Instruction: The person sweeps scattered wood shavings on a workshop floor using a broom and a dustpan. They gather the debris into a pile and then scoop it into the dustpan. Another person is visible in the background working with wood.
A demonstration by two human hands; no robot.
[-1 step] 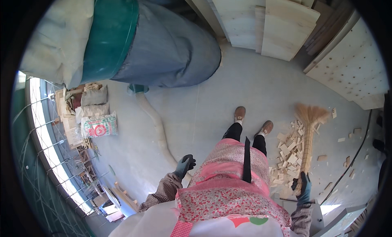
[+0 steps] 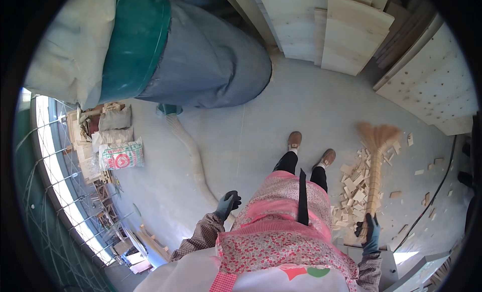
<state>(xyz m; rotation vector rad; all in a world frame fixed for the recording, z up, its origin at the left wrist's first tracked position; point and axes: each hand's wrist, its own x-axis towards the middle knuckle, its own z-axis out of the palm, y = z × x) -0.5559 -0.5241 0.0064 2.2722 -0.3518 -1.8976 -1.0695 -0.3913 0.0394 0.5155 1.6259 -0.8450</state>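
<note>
Here the right hand (image 2: 370, 232) grips a broom (image 2: 375, 161) amid wood scraps (image 2: 354, 184); the left hand (image 2: 227, 203) hangs loosely curled, empty.

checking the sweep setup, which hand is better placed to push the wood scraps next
Right. The right hand already grips the broom, whose bristles sit by the wood scraps. The left hand hangs empty, away from them.

Woodworking shop. Bare concrete floor (image 2: 311, 111), stacked wood boards (image 2: 346, 30) against the wall, drilled panel (image 2: 432, 81) leaning at right. Big dust-collector bag (image 2: 201, 56) with ribbed hose (image 2: 188, 151) running across the floor. Wood offcuts (image 2: 354, 184) piled beside a straw broom (image 2: 375, 156). Filled sacks (image 2: 118, 136) by the mesh fence (image 2: 55, 191).
</note>
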